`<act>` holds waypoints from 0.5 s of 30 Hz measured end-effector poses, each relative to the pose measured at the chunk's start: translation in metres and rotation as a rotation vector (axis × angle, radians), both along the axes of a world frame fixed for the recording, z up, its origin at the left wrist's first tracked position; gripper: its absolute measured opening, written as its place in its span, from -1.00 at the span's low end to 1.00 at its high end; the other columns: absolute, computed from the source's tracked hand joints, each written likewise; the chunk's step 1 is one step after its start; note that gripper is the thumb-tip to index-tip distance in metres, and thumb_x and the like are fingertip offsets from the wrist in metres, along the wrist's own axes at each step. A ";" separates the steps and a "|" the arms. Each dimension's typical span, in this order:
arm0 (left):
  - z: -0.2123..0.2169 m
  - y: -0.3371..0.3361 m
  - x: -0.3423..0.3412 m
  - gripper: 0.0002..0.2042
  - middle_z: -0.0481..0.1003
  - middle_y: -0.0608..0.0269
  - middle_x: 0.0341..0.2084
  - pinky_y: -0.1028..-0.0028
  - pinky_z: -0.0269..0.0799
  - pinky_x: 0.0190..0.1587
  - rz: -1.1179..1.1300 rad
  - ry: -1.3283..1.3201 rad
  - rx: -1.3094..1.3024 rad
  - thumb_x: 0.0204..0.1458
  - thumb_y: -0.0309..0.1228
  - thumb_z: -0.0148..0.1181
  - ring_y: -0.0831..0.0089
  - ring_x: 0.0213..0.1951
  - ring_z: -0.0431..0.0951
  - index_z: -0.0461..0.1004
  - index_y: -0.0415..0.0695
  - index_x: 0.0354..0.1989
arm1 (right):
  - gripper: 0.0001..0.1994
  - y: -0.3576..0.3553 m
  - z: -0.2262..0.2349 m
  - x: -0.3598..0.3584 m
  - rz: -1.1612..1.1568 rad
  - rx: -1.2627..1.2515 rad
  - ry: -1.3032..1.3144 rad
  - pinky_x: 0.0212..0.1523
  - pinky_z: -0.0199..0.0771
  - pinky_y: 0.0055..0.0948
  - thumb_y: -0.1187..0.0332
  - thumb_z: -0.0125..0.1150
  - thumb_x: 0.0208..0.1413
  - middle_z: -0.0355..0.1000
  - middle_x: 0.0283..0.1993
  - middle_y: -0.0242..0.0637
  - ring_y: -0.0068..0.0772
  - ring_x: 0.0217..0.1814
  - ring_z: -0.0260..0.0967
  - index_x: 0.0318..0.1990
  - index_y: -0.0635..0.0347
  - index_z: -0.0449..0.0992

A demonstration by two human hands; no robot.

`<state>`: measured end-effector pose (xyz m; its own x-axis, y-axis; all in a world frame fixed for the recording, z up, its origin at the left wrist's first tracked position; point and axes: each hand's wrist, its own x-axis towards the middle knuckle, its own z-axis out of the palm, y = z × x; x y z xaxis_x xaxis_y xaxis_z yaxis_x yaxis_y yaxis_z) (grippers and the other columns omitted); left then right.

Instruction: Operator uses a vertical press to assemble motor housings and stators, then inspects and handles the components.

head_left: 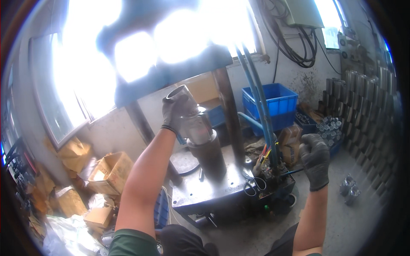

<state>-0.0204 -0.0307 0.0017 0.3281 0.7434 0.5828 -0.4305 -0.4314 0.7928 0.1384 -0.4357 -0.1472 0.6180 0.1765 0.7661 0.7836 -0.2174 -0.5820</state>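
Note:
In a dark glove, my left hand (172, 112) is closed round the upper part of a shiny metal cylinder (190, 99) with an open top. It tilts slightly above a metal block (200, 130), which sits on a thick dark round post (208, 158) of the press. My right hand (315, 158), gloved too, is curled at the end of a thin lever (291, 172) right of the press table; its grip is partly hidden. Scissors (255, 186) lie at the table's (188, 195) front right edge.
Blue hoses (259, 91) and a steel column (229, 111) rise beside the work. Behind stands a blue crate (270, 102). Stacked metal cylinders (363, 111) line the right side; several small metal parts (350, 187) lie on the floor. Cardboard boxes (112, 173) crowd the left.

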 end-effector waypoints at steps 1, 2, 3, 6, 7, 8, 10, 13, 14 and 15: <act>0.003 0.003 0.001 -0.82 0.63 0.14 -0.36 0.34 0.73 -0.37 -0.001 0.000 -0.001 0.15 -0.40 0.41 0.41 -0.37 0.69 0.62 -0.24 -0.19 | -0.78 0.000 0.001 -0.001 -0.001 -0.001 0.000 -0.13 0.62 -0.32 0.54 0.28 0.19 0.62 -0.11 -0.21 -0.34 -0.29 0.57 -0.03 0.26 0.67; 0.004 0.009 0.002 -0.80 0.61 0.18 -0.34 0.34 0.72 -0.38 -0.026 0.071 0.038 0.16 -0.41 0.40 0.41 -0.36 0.68 0.60 -0.22 -0.12 | -0.72 0.000 0.003 -0.002 0.037 0.014 0.051 -0.08 0.62 -0.34 0.57 0.27 0.18 0.63 -0.07 -0.20 -0.37 -0.25 0.57 0.04 0.30 0.67; 0.004 0.013 0.002 -0.77 0.58 0.21 -0.32 0.34 0.72 -0.40 -0.050 0.142 0.076 0.17 -0.42 0.39 0.40 -0.34 0.68 0.57 -0.21 -0.05 | -0.66 0.000 0.004 -0.003 0.074 0.028 0.103 -0.03 0.61 -0.37 0.59 0.26 0.18 0.65 -0.03 -0.18 -0.40 -0.20 0.57 0.11 0.33 0.67; -0.002 0.013 0.007 -0.80 0.59 0.24 -0.32 0.40 0.69 -0.37 -0.103 0.180 0.082 0.22 -0.37 0.33 0.41 -0.34 0.68 0.60 -0.17 -0.05 | -0.63 -0.001 0.003 -0.005 0.061 0.016 0.121 -0.03 0.62 -0.39 0.58 0.25 0.20 0.66 -0.02 -0.18 -0.45 -0.16 0.59 0.18 0.34 0.64; -0.004 0.011 0.011 -0.80 0.59 0.24 -0.32 0.40 0.69 -0.37 -0.109 0.182 0.081 0.22 -0.37 0.33 0.41 -0.34 0.68 0.60 -0.17 -0.05 | -0.63 -0.002 -0.001 -0.002 0.055 0.014 0.123 -0.03 0.62 -0.39 0.58 0.25 0.20 0.66 -0.02 -0.18 -0.45 -0.16 0.59 0.18 0.34 0.64; -0.007 0.009 0.016 -0.81 0.60 0.27 -0.34 0.42 0.66 -0.35 -0.070 0.229 0.117 0.25 -0.34 0.28 0.42 -0.33 0.68 0.62 -0.15 -0.06 | -0.64 -0.005 -0.007 0.005 0.042 0.000 0.048 -0.03 0.62 -0.40 0.58 0.27 0.20 0.67 -0.04 -0.17 -0.44 -0.16 0.60 0.16 0.35 0.64; -0.013 0.028 0.023 -0.80 0.61 0.29 -0.36 0.44 0.64 -0.33 -0.024 0.277 0.154 0.27 -0.30 0.22 0.42 -0.33 0.68 0.65 -0.13 -0.07 | -0.65 -0.005 -0.011 0.008 0.037 -0.011 -0.026 -0.04 0.63 -0.40 0.57 0.28 0.20 0.67 -0.06 -0.15 -0.43 -0.15 0.62 0.14 0.36 0.65; -0.022 0.076 0.030 -0.73 0.59 0.31 -0.32 0.43 0.59 -0.29 -0.508 -0.127 -0.300 0.32 -0.21 0.12 0.41 -0.32 0.65 0.60 -0.10 0.00 | -0.68 -0.004 -0.006 0.004 0.033 -0.082 0.015 -0.05 0.64 -0.37 0.56 0.30 0.19 0.68 -0.12 -0.14 -0.38 -0.16 0.64 0.10 0.36 0.67; -0.019 0.054 0.036 -0.61 0.57 0.16 -0.13 0.37 0.66 -0.15 -0.223 0.162 -0.110 0.21 -0.29 0.34 0.35 -0.17 0.66 0.44 -0.19 0.13 | -0.70 -0.008 -0.007 0.003 0.011 -0.101 0.045 -0.06 0.65 -0.35 0.56 0.31 0.18 0.68 -0.14 -0.12 -0.35 -0.18 0.65 0.07 0.36 0.68; -0.019 0.041 0.038 -0.35 0.54 0.01 0.07 0.30 0.74 -0.01 0.073 0.439 0.091 0.10 -0.36 0.56 0.30 -0.01 0.66 0.28 -0.27 0.26 | -0.72 -0.010 -0.008 0.002 -0.004 -0.117 0.072 -0.07 0.65 -0.34 0.55 0.31 0.18 0.68 -0.16 -0.11 -0.33 -0.19 0.66 0.05 0.36 0.69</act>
<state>0.0173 0.0107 -0.0174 0.5077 0.7261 0.4637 -0.0279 -0.5242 0.8512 0.1405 -0.4458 -0.1547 0.6719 0.2594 0.6937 0.7394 -0.2905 -0.6074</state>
